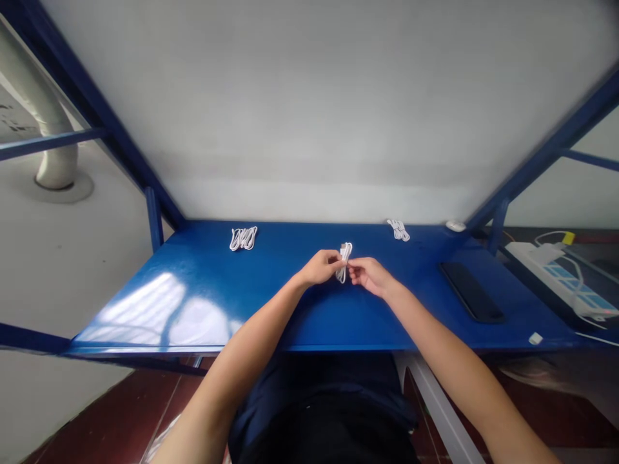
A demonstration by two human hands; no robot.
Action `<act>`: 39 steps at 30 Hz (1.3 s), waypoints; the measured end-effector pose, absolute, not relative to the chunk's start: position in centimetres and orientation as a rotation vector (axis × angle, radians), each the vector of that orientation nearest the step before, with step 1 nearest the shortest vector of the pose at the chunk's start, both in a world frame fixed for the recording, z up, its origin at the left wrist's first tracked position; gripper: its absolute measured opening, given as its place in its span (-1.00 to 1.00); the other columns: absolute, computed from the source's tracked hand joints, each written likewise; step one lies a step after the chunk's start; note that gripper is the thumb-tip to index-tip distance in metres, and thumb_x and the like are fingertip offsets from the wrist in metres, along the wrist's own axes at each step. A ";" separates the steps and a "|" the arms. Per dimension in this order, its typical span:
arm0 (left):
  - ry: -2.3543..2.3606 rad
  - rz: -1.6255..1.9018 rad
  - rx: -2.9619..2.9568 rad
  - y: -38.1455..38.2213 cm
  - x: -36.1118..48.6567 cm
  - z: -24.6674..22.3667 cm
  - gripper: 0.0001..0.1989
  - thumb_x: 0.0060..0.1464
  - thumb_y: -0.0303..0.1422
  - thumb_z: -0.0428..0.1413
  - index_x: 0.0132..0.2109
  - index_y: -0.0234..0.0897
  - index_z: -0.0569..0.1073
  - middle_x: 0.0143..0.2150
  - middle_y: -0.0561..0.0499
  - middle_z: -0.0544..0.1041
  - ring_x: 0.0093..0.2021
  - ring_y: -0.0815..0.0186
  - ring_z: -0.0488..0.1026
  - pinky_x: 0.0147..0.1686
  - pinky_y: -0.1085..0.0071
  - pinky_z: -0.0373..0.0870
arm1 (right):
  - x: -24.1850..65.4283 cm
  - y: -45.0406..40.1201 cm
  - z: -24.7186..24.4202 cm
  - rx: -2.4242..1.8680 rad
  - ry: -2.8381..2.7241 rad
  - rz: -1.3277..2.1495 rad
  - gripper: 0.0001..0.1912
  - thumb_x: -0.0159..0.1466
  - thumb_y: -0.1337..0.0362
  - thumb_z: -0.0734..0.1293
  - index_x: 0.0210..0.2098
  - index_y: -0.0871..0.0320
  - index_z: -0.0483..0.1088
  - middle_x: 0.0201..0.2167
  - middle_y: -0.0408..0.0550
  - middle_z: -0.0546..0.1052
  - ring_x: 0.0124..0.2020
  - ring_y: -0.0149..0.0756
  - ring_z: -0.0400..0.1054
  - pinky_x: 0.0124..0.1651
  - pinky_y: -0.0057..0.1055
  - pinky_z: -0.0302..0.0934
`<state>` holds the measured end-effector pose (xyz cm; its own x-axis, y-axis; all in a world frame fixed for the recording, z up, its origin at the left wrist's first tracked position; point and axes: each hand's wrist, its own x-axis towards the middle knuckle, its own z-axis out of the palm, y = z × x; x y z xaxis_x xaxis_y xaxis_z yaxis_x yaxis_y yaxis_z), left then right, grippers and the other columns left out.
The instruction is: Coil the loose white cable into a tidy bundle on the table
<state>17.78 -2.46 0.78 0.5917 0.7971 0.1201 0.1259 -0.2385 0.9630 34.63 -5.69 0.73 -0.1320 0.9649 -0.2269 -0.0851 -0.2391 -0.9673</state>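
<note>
A folded white cable (346,252) is held upright over the middle of the blue table (309,322). My left hand (323,267) pinches its left side, the fingers closed round the bundle. From the right, my right hand (370,274) has thumb and forefinger pressed together at the middle of the same bundle; whether they grip the cable or something thin around it is too small to tell. Toward the back left lies a loosely looped white cable (243,238). Another bundled white cable (399,230) rests at the back right.
A black phone-like slab (471,292) lies on the table's right side, with a small white piece (535,338) near the front right corner. A white rounded object (455,225) sits at the back right. Beyond the right edge is a power strip (561,277). Blue frame posts (155,219) flank the table.
</note>
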 end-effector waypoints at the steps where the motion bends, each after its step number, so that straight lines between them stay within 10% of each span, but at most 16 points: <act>1: 0.771 0.760 1.656 -2.5 17.9 0.7 -0.74 0.06 -0.24 0.11 -0.46 -0.35 0.36 -0.54 0.07 0.38 -0.51 0.44 0.33 -0.45 0.51 0.27 | 34.6 -5.7 0.7 -1.281 -1.151 1.444 -0.82 0.07 0.22 0.35 -0.56 0.19 0.35 -0.66 -0.13 0.35 -0.65 -0.43 0.24 -0.62 -0.47 0.26; 10: 0.828 0.734 1.162 -2.2 18.0 1.0 -0.75 -0.01 -0.27 0.20 -0.46 -0.37 0.37 -0.59 0.08 0.32 -0.59 0.46 0.31 -0.50 0.46 0.36 | 34.8 -6.5 0.7 -1.196 -1.808 0.307 -0.81 0.21 0.29 0.24 -0.18 0.11 0.37 -0.19 0.04 0.41 -0.25 -0.24 0.36 -0.34 -0.35 0.38; 19: 0.795 0.644 1.037 -2.3 17.8 1.0 -0.89 -0.04 -0.41 0.14 -0.44 -0.39 0.42 -0.59 0.07 0.31 -0.59 0.43 0.30 -0.58 0.46 0.32 | 35.2 -6.4 0.5 -1.043 -2.083 0.010 -0.70 0.26 0.41 0.20 -0.09 0.00 0.43 -0.15 0.00 0.42 -0.11 -0.17 0.32 -0.03 -0.17 0.30; 39: 0.823 0.514 0.993 -2.6 17.8 1.8 -0.86 0.01 -0.37 0.12 -0.42 -0.39 0.41 -0.59 0.06 0.34 -0.60 0.44 0.31 -0.64 0.52 0.31 | 35.4 -6.5 0.6 -1.098 -2.145 -0.118 -0.84 0.24 0.35 0.26 -0.26 0.06 0.47 -0.26 0.00 0.47 -0.23 -0.20 0.31 -0.25 -0.30 0.31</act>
